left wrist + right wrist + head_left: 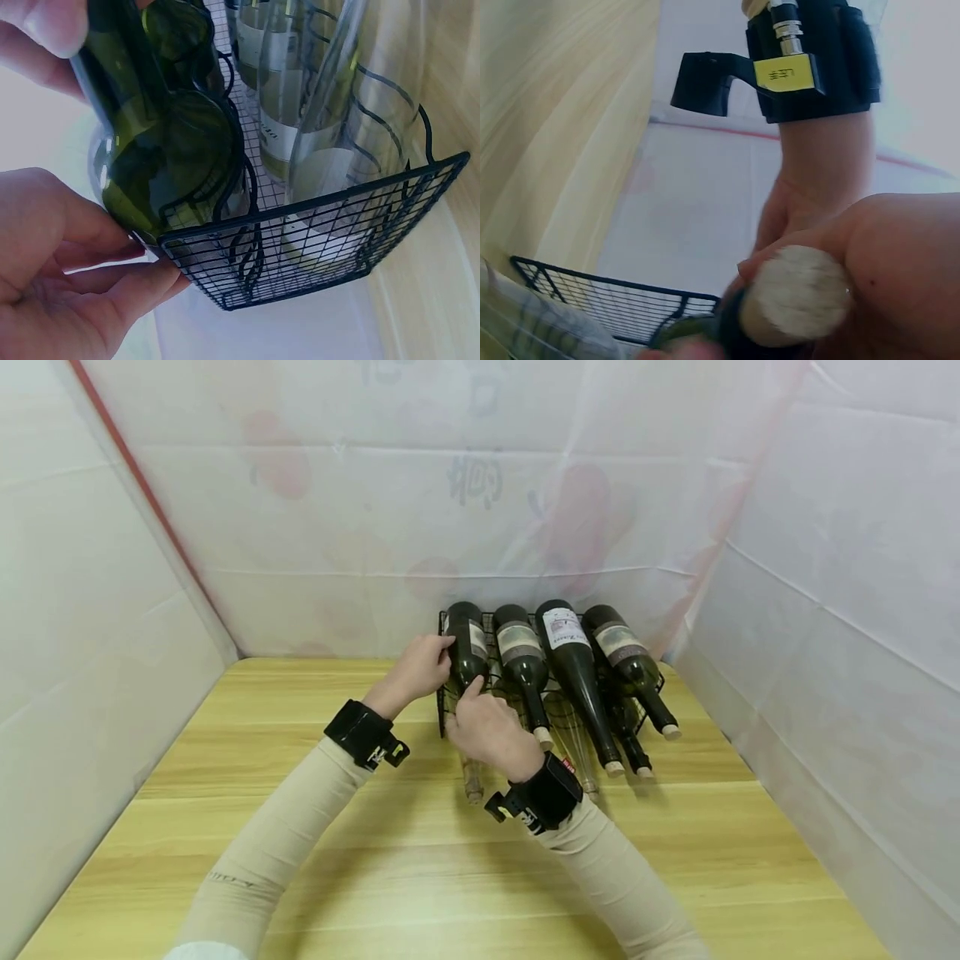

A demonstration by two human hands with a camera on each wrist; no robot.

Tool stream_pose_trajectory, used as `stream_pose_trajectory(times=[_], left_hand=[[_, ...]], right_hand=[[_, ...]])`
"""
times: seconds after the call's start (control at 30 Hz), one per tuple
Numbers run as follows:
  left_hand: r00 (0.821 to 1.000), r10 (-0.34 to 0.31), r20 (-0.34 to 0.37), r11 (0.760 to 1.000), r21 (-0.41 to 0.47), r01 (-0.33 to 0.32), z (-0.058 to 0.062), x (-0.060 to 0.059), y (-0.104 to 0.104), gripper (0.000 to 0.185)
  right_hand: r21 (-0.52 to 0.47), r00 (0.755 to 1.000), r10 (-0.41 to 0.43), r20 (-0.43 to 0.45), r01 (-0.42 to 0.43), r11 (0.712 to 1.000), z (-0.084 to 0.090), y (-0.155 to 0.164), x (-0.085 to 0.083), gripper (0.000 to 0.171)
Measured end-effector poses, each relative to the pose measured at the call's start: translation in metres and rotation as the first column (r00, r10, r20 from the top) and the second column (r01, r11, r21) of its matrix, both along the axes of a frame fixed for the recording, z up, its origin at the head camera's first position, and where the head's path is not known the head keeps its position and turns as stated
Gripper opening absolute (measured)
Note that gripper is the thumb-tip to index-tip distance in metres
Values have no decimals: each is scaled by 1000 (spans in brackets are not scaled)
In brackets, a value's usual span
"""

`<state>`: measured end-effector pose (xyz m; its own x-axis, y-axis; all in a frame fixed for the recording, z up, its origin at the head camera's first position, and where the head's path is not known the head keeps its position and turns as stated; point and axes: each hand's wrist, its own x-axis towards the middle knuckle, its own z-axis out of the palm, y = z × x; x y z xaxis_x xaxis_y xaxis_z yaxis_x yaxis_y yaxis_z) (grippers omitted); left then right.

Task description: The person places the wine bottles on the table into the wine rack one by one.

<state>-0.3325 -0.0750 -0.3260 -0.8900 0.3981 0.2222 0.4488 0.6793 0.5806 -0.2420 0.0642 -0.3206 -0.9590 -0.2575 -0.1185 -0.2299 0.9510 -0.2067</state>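
Note:
A black wire rack (444, 710) stands at the back of the wooden table (420, 860) with wine bottles lying in it. My left hand (441, 658) grips the body of the leftmost dark green bottle (468, 647) on the upper tier. My right hand (474, 700) is curled round that bottle's neck, forefinger raised along the glass. In the left wrist view the green bottle (165, 142) lies on the rack's corner (315, 225), with my fingers (82, 262) under its base end. In the right wrist view its cork (795, 296) shows against my palm (904, 277).
Three more dark bottles (573, 668) lie side by side on the upper tier, necks toward me. Clear bottles (473, 781) and a dark one (633, 747) lie on the tier below. White sheeting (840, 610) walls the table on three sides.

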Motion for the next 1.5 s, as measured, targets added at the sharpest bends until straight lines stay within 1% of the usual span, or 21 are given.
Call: stream_pose_trajectory(times=[0.1, 0.2, 0.27, 0.37, 0.43, 0.5, 0.6, 0.73, 0.87, 0.97, 1.03, 1.13, 1.27, 1.37, 1.5], left_hand=[[1000, -14, 17, 1000, 28, 13, 1, 4, -6, 47], [999, -19, 32, 997, 71, 16, 3, 10, -13, 48], [1000, -12, 29, 996, 92, 9, 3, 14, -18, 48], [999, 5, 34, 992, 122, -9, 3, 22, -26, 47], [999, 14, 46, 991, 135, -20, 1, 29, -33, 47], [998, 17, 59, 989, 144, -26, -1, 35, -39, 47], [998, 27, 58, 990, 136, -35, -7, 45, -49, 46], [997, 50, 51, 993, 109, -55, -14, 58, -59, 45], [997, 51, 61, 993, 101, -57, -22, 68, -65, 43], [997, 43, 72, 993, 103, -50, -27, 74, -69, 43], [997, 37, 71, 993, 105, -44, -29, 77, -70, 43], [997, 35, 72, 994, 102, -42, -32, 77, -72, 44], [997, 36, 70, 996, 85, -42, -31, 78, -74, 45], [997, 29, 64, 998, 57, -33, -31, 79, -77, 46], [998, 10, 58, 1000, -9, -10, -34, 82, -80, 49]], right_hand=[[49, 998, 15, -55, -13, 999, 9, 1, 5, 66], [88, 995, 69, -77, -62, 994, 20, 3, 9, 52], [112, 991, 126, -49, -120, 986, 26, 4, 10, 46], [155, 976, 219, -8, -215, 964, 32, 3, 10, 36], [165, 966, 258, 19, -258, 952, 33, 3, 10, 28], [169, 959, 282, 29, -283, 944, 33, 1, 8, 23], [155, 960, 274, 67, -281, 947, 33, 0, 4, 24], [129, 959, 235, 158, -256, 958, 33, -1, -1, 26], [89, 956, 212, 202, -234, 968, 32, -2, -4, 20], [67, 959, 200, 202, -217, 974, 32, -3, -3, 17], [71, 962, 194, 192, -211, 975, 33, -5, -3, 16], [92, 969, 181, 168, -198, 976, 32, -6, -2, 14], [105, 975, 175, 139, -190, 976, 31, -8, -3, 12], [105, 976, 173, 133, -188, 977, 30, -8, -2, 12], [122, 977, 174, 124, -189, 975, 29, -7, -2, 13]])
